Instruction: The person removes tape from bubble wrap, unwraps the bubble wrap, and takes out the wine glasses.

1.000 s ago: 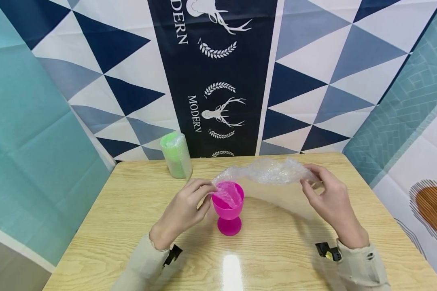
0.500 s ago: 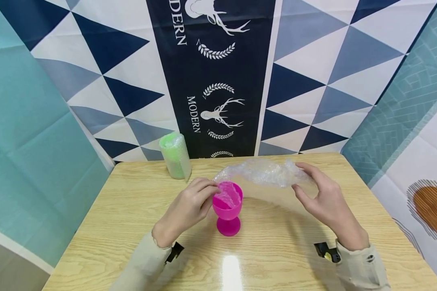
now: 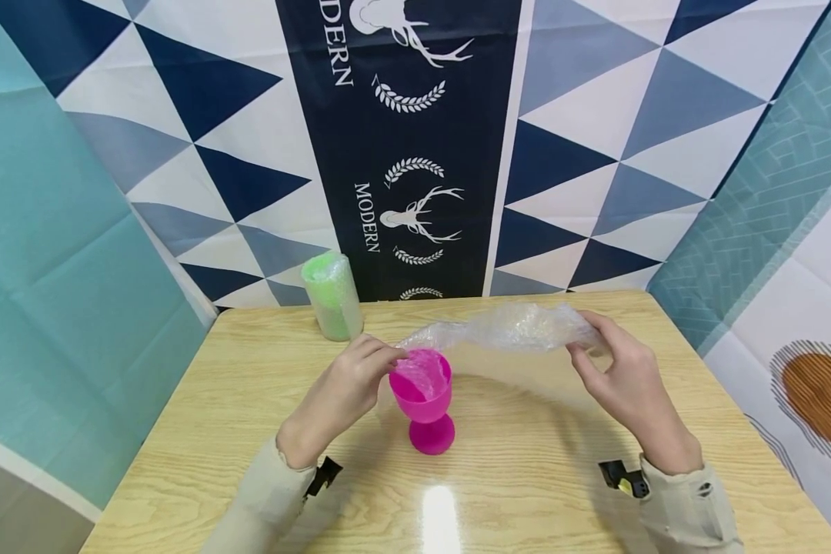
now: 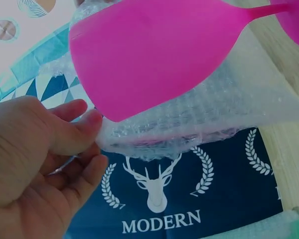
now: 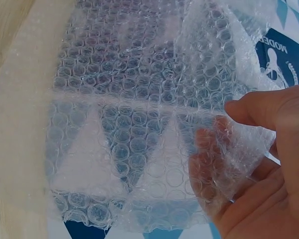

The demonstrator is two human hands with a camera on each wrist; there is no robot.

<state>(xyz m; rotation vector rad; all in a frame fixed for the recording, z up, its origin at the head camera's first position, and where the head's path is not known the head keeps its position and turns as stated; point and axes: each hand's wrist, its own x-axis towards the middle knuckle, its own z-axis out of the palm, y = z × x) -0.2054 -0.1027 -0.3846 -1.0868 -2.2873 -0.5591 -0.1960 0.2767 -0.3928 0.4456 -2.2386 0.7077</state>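
Beyond the left edge of the table (image 3: 180,438), shows plain turquoise cloth (image 3: 83,246). Near the back edge, left of its middle, has a green cylinder (image 3: 332,300) standing upright in clear packing. Behind the back edge, reads "MODERN" in white capitals on a dark backdrop band (image 3: 450,131), beside stag heads (image 3: 396,219) and leaf sprigs (image 3: 415,162); higher up, gives only "DERN". From the left wrist, reads "MODERN" again, upright and complete.

With the left hand (image 3: 339,392), pinches bubble wrap (image 3: 519,327) at the rim of a pink goblet (image 3: 422,400) with thumb and fingertips; perhaps grips the rim too, hard to tell from either view. Places the goblet about the middle of the table, bowl up, leaning slightly toward the left edge, with film showing inside the bowl. From there, stretches the wrap rightward in a rumpled band, raised above the table. With the right hand (image 3: 626,381), toward the right edge, holds the wrap's other end between thumb and fingers. Beyond the right edge, shows white cloth bearing an orange-brown oval (image 3: 824,396).
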